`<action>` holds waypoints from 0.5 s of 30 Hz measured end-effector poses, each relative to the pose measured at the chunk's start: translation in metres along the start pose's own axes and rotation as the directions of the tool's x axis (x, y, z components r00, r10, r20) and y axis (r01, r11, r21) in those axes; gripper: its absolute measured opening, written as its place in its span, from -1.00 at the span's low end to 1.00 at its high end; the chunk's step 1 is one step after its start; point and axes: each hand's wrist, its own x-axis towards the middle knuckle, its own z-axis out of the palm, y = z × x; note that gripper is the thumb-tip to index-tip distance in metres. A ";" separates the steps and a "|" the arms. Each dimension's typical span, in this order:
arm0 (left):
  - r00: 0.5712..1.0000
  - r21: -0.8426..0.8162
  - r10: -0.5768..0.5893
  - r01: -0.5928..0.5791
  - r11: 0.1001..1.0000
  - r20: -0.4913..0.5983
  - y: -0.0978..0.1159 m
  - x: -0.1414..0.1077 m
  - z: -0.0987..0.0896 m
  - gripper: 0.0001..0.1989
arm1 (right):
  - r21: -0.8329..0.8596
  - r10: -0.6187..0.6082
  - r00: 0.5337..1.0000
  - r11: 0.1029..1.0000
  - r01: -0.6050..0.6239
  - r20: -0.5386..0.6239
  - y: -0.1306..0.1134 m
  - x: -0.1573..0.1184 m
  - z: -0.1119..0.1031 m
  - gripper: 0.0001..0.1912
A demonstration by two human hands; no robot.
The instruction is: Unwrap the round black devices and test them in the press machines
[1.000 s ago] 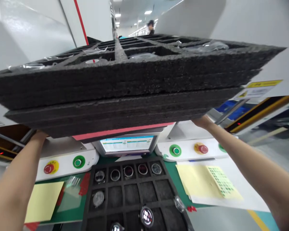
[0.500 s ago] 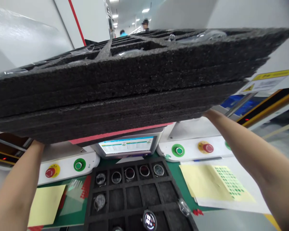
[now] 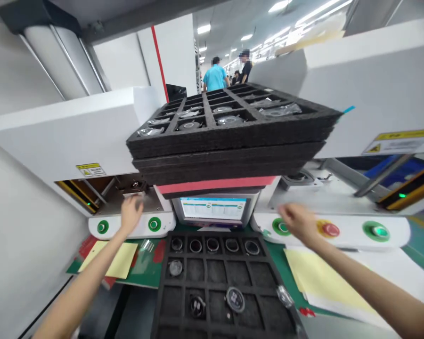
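Note:
A stack of black foam trays (image 3: 229, 146) with wrapped round watches in its top compartments rests above the monitor. My left hand (image 3: 131, 214) is off the stack, over the front of the left machine, fingers apart and holding nothing. To the right, my right hand (image 3: 297, 221) is blurred beside a green button (image 3: 281, 227); its fingers look curled, and whether it touches the button is unclear. Below, a foam tray (image 3: 194, 272) on the bench holds a row of round watches, with a larger watch (image 3: 235, 300) lying across its compartments.
A monitor (image 3: 214, 209) stands between two white machines. Red emergency button (image 3: 330, 230) and yellow paper (image 3: 325, 278) are at the right; more yellow paper (image 3: 122, 261) lies left. People (image 3: 215, 77) stand in the background.
The foam stack has moved away from me and now sits farther back. Both my hands have let go of it and come down in front of the machines.

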 end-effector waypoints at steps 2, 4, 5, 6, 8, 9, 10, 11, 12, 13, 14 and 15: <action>0.984 -0.045 0.176 -0.176 0.983 -0.009 0.012 -0.041 0.005 -0.78 | 0.029 -0.115 0.980 0.993 0.111 0.163 -0.054 -0.028 0.027 -0.77; 0.932 -0.092 0.362 -0.362 0.928 -0.018 0.027 -0.083 0.004 -0.78 | 0.050 -0.176 0.942 0.984 0.169 0.285 -0.107 -0.039 0.050 -0.73; 0.897 -0.107 0.441 -0.442 0.891 -0.030 0.034 -0.103 0.000 -0.78 | 0.050 -0.186 0.925 0.982 0.180 0.330 -0.129 -0.039 0.058 -0.72; 0.861 -0.114 0.507 -0.509 0.853 -0.046 0.038 -0.123 -0.007 -0.76 | 0.047 -0.193 0.910 0.981 0.189 0.367 -0.146 -0.037 0.064 -0.71; 0.793 -0.112 0.604 -0.609 0.785 -0.078 0.042 -0.159 -0.025 -0.71 | 0.032 -0.197 0.886 0.979 0.203 0.420 -0.169 -0.032 0.069 -0.69; 0.769 -0.105 0.632 -0.640 0.761 -0.100 0.040 -0.176 -0.034 -0.69 | 0.023 -0.198 0.877 0.978 0.209 0.438 -0.175 -0.031 0.069 -0.68; 0.754 -0.095 0.645 -0.656 0.749 -0.126 0.037 -0.192 -0.043 -0.69 | 0.013 -0.197 0.871 0.977 0.214 0.451 -0.179 -0.030 0.068 -0.67; 0.751 -0.087 0.643 -0.658 0.748 -0.151 0.033 -0.207 -0.050 -0.69 | 0.004 -0.195 0.867 0.976 0.217 0.459 -0.181 -0.030 0.067 -0.66; 0.758 -0.085 0.629 -0.648 0.757 -0.173 0.029 -0.220 -0.055 -0.70 | -0.004 -0.191 0.865 0.976 0.218 0.465 -0.183 -0.030 0.065 -0.65; 0.773 -0.091 0.606 -0.628 0.773 -0.189 0.025 -0.232 -0.059 -0.72 | -0.012 -0.186 0.865 0.976 0.217 0.467 -0.184 -0.031 0.063 -0.64; 0.792 -0.104 0.579 -0.603 0.791 -0.194 0.022 -0.241 -0.060 -0.73 | -0.018 -0.181 0.866 0.977 0.214 0.467 -0.186 -0.032 0.061 -0.63; 0.812 -0.125 0.553 -0.578 0.807 -0.187 0.021 -0.249 -0.061 -0.74 | -0.023 -0.177 0.867 0.977 0.211 0.465 -0.187 -0.034 0.058 -0.62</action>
